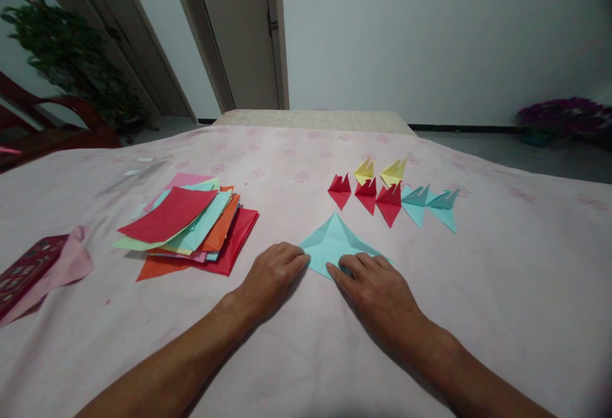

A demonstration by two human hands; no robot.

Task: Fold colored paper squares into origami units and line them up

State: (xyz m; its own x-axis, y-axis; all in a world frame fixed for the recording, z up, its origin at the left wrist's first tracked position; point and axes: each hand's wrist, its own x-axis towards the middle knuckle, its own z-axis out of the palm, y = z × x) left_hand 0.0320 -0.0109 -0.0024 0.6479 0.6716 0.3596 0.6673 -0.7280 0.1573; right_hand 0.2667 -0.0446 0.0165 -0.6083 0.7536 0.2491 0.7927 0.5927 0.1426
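Observation:
A light blue sheet of origami paper [336, 238], creased into a wide pointed shape, lies on the tablecloth in front of me. My left hand [276, 273] is closed at its left corner, thumb and fingers together on the edge. Over the lower right part of the sheet, my right hand [380, 287] has its fingers curled onto the paper; its thumb and fingertips press near the lower edge. The hands partly cover both side corners. Just beyond stand small folded paper birds: three red ones [389, 202], two yellow ones [394, 171] and two light blue ones [444, 208].
A loose pile of coloured paper squares [167, 214] sits to the left. Farther left lie a dark red packet [33, 268] and a pink cloth-like piece [71, 265]. The pink flowered tablecloth [516, 290] has soft wrinkles. A wooden chair [62, 131] stands at the far left.

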